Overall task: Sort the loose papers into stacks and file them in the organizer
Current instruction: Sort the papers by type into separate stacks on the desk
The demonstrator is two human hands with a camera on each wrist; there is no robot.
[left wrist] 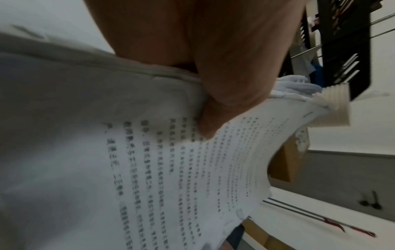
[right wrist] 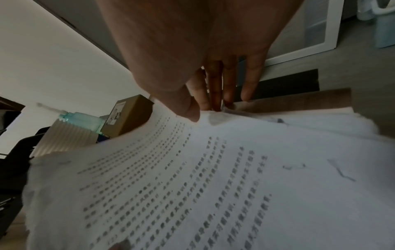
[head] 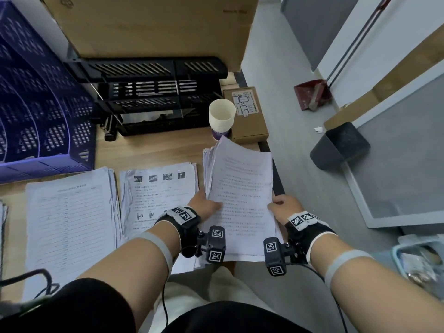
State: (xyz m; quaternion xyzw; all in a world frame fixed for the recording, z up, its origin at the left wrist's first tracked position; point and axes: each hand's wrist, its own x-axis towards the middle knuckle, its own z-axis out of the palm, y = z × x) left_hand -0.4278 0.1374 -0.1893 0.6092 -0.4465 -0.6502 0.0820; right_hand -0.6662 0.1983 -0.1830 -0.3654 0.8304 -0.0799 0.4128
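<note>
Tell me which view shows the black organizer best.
Head view: the black organizer stands whole at the back of the desk, its slotted tiers visible under the cardboard box. The left wrist view catches only a blurred corner; the right wrist view shows only a dark shape at the left edge, too unclear to identify.

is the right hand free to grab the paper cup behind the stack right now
Probably not. The right hand pinches the right edge of the text stack, and that raised stack lies between it and the paper cup. It must let go first.
</note>
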